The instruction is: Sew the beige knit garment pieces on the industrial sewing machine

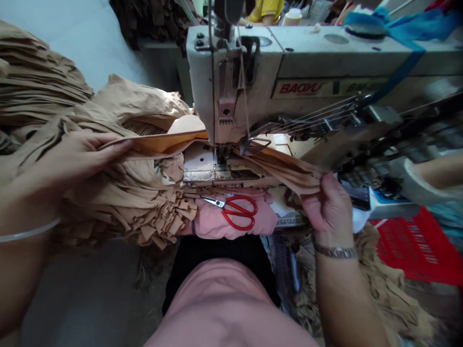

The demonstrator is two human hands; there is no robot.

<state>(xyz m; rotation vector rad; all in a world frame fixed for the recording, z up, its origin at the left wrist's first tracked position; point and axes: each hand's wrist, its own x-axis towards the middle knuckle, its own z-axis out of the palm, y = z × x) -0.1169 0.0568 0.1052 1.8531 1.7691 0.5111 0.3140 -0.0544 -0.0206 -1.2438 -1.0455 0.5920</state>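
Observation:
A grey industrial sewing machine (325, 62) fills the upper middle, its needle area (223, 153) over a metal plate. A tan fabric strip (159, 143) runs under the presser foot from left to right. My left hand (77, 156) lies on the strip left of the needle, fingers stretched along it and pinching its edge. My right hand (327, 207) grips the sewn tan fabric (289, 169) coming out at the right, fingers closed round it. Red-handled scissors (237, 211) rest on a pink cloth (217, 222) just in front of the plate.
A big stack of tan fabric pieces (119, 202) lies left of the machine, with more piled at far left (32, 82). A red plastic crate (419, 246) sits at the lower right. Tan scraps (383, 294) cover the floor. Another person in yellow (265, 9) is behind the machine.

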